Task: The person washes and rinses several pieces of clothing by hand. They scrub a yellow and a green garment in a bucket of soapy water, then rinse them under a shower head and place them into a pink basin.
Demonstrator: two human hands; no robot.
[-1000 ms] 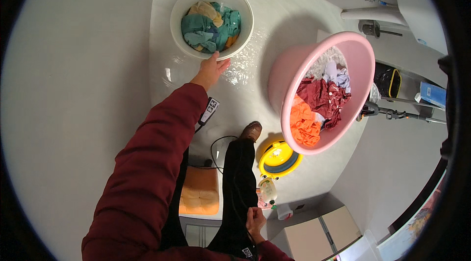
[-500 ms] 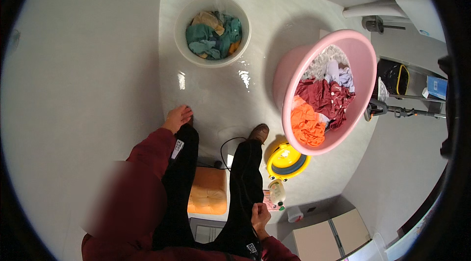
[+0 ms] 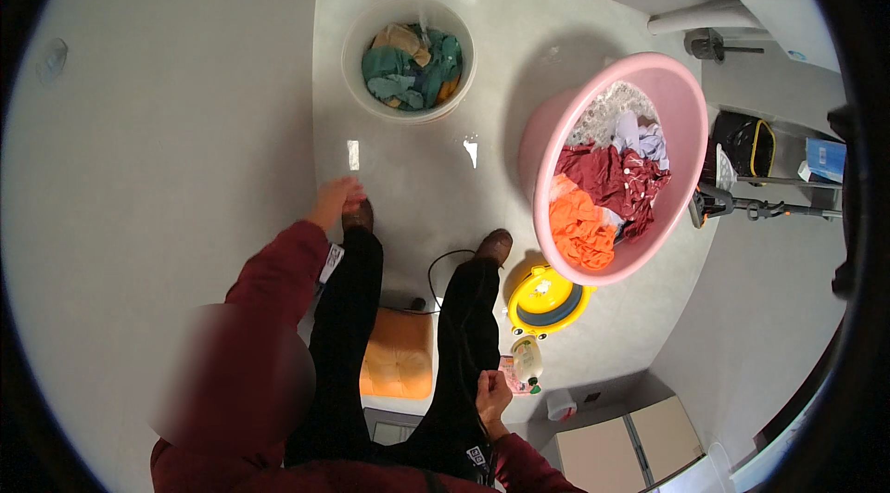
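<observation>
My left hand reaches down above my left shoe, a little blurred, its fingers stretched out with nothing visible in them. On my right thigh rests my right hand, fingers curled closed against the black trousers; whatever lies inside them is hidden. Beyond the left hand stands a white bucket holding green, tan and orange-yellow wet clothes. A thin stream of water falls into it. To the right, a large pink tub contains foamy water, a dark red garment, an orange cloth and pale lilac fabric.
An orange padded stool is beneath me, with a black cable nearby. Beside my right leg are a yellow folding basin and a detergent bottle. A toilet brush and a stick-like appliance line the right wall.
My left hand has shifted slightly up and turned near the shoe, exposing more of it. The whole view has tilted a little. My right hand stays on the thigh.
</observation>
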